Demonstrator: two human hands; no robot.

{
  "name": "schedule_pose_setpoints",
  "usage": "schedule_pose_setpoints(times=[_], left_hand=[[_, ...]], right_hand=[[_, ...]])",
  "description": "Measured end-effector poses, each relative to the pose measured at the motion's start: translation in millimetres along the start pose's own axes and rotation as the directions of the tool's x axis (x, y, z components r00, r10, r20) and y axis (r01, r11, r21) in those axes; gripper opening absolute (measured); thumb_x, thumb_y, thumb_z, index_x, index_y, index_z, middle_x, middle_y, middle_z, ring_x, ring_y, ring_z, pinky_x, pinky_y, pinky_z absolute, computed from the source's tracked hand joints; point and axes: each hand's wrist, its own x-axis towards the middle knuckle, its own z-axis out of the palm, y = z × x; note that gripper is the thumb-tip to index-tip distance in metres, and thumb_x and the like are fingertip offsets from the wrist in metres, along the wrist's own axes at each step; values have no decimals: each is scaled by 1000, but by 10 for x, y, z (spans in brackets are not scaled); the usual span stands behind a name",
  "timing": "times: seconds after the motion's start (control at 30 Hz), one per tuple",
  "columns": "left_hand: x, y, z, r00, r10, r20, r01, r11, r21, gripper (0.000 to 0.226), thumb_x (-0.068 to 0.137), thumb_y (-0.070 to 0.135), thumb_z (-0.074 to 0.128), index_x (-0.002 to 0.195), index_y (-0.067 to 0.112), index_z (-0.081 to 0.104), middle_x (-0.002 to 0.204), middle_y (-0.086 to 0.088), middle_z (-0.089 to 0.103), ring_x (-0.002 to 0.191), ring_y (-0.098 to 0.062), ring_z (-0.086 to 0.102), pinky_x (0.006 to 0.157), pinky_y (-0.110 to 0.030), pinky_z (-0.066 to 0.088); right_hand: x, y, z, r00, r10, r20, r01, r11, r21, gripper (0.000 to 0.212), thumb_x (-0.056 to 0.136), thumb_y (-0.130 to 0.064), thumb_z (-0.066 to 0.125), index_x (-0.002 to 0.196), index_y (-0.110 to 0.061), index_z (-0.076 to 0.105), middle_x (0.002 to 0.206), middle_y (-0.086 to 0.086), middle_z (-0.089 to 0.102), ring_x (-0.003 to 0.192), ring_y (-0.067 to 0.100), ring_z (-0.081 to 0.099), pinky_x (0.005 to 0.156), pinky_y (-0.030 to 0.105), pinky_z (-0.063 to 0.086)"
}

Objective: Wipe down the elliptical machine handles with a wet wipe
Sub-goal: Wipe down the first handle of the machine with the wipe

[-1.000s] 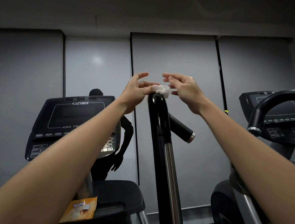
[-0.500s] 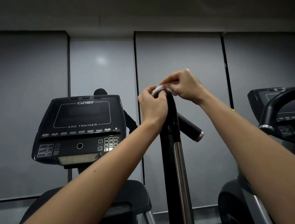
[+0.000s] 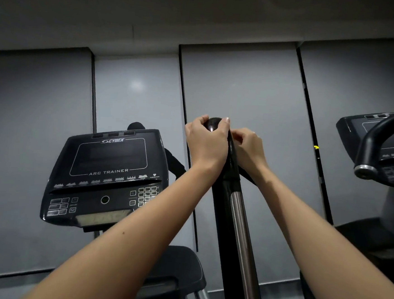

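Note:
The elliptical's black handle (image 3: 230, 173) rises in the middle, with a chrome strip lower down. My left hand (image 3: 207, 140) grips its rounded top, thumb and forefinger wrapped around the knob. My right hand (image 3: 248, 148) lies against the handle's right side just below the top, its fingers curled in as if pinching. The white wet wipe is hidden behind the hands, so where it lies I cannot tell for sure.
The machine's black console (image 3: 106, 177), marked Cybex Arc Trainer, sits at the left. A second machine with a curved black handlebar (image 3: 375, 144) and its console stands at the right edge. Grey wall panels fill the background.
My left hand slid up from below the wipe and closed over the handle's top. My right hand dropped from the top to the handle's right side, and the wipe went out of sight.

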Motion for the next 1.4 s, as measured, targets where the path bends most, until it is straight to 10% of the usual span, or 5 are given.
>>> schedule_pose_setpoints(times=[0.27, 0.63, 0.8, 1.07, 1.4], left_hand=[[-30, 40, -20, 1000, 6, -7, -6, 1000, 30, 48, 87, 28, 62, 126, 5, 49, 128, -10, 51, 111, -19, 54, 101, -31, 42], [13, -1, -1, 1000, 17, -18, -16, 999, 48, 45, 86, 30, 62, 123, 7, 54, 123, -8, 55, 106, -17, 57, 89, -22, 43], [-7, 15, -10, 1000, 8, -22, -7, 999, 44, 45, 87, 28, 61, 125, 8, 51, 126, -7, 52, 105, -14, 53, 87, -18, 38], [-32, 33, -10, 1000, -4, -16, 5, 1000, 22, 46, 87, 27, 61, 126, 6, 50, 128, -7, 52, 100, -12, 52, 86, -18, 38], [-14, 17, -13, 1000, -16, -19, 17, 1000, 5, 44, 86, 27, 63, 124, 7, 52, 126, -8, 54, 101, -14, 55, 85, -19, 40]], right_hand=[[-139, 200, -81, 993, -64, 94, 106, 828, -551, 17, 79, 5, 46, 79, 0, 63, 63, 5, 33, 69, 31, 42, 46, 31, 17], [15, -281, -12, 999, 17, -28, -18, 1000, -20, 50, 90, -19, 54, 43, -22, 39, 46, 0, 42, 49, 21, 33, 49, 29, 28], [-142, -106, -74, 974, -204, 102, 228, 861, -454, 13, 82, 3, 48, 78, 1, 60, 57, 9, 40, 60, 31, 45, 49, 25, 24], [-523, 162, -291, 971, -80, 225, 214, 710, -671, 42, 88, 8, 41, 127, -7, 49, 111, 17, 50, 106, 33, 45, 68, 35, 32], [-193, -234, -208, 990, -96, 106, 136, 858, -495, 15, 87, -7, 46, 80, -2, 58, 66, 2, 34, 68, 28, 39, 50, 30, 23]])
